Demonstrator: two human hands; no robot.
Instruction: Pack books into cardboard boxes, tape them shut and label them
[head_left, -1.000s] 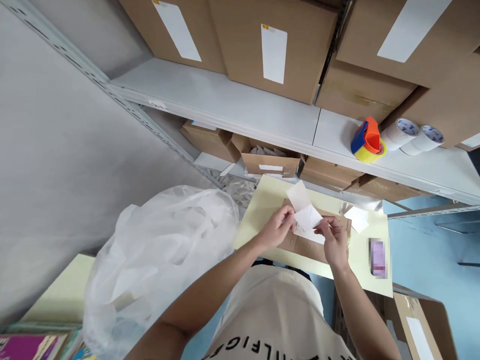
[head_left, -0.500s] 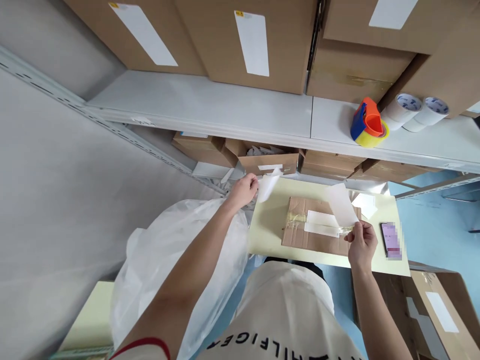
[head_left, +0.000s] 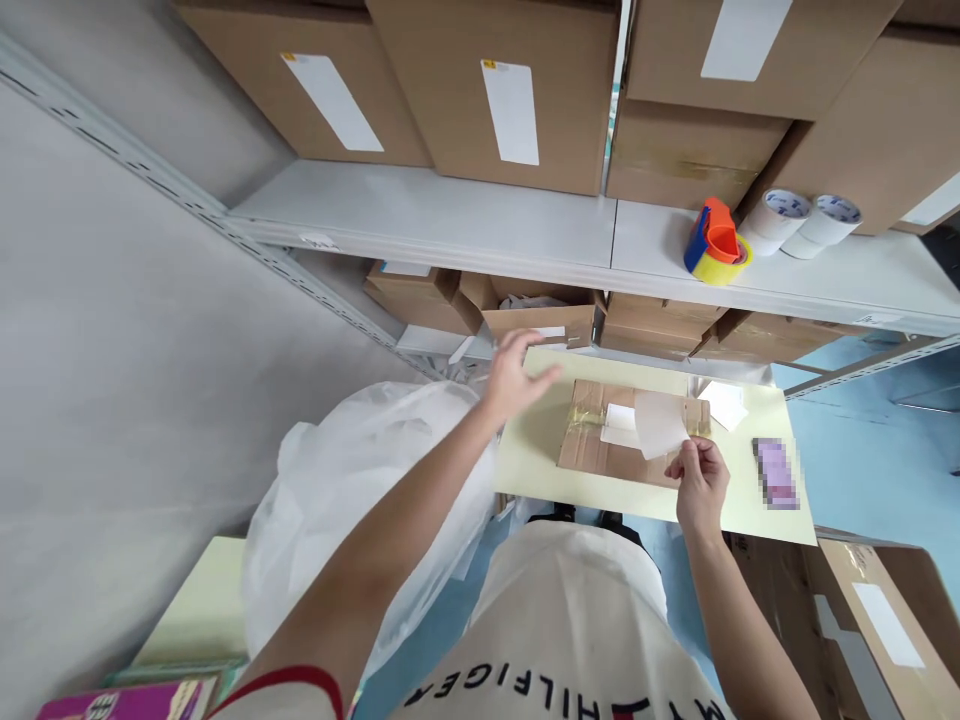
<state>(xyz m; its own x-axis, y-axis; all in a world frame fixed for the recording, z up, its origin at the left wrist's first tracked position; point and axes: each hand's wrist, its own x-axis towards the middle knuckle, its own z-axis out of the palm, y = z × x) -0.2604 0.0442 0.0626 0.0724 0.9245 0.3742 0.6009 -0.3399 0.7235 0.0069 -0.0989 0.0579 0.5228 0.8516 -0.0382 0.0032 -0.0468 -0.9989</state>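
Observation:
My left hand (head_left: 517,378) is over the far left corner of the table, thumb and fingers spread, with nothing in it. Pinched at its lower right corner by my right hand (head_left: 701,475), a thin white label (head_left: 660,425) hangs above the cardboard box (head_left: 589,455). The box lies flat with clear tape along its middle. Part of a white label on the box (head_left: 619,425) shows left of the held one, which covers the rest.
Boxes stand on the shelf (head_left: 450,215) above the table (head_left: 536,475), beside a tape dispenser (head_left: 716,245) and tape rolls (head_left: 776,220). A blurred phone (head_left: 776,473) and white papers (head_left: 722,405) lie at right. A large white plastic bag (head_left: 315,520) bulges at left.
My left hand has opened, and the curled white slip it held is gone from it. My right hand has shifted left, bringing its label further across the box.

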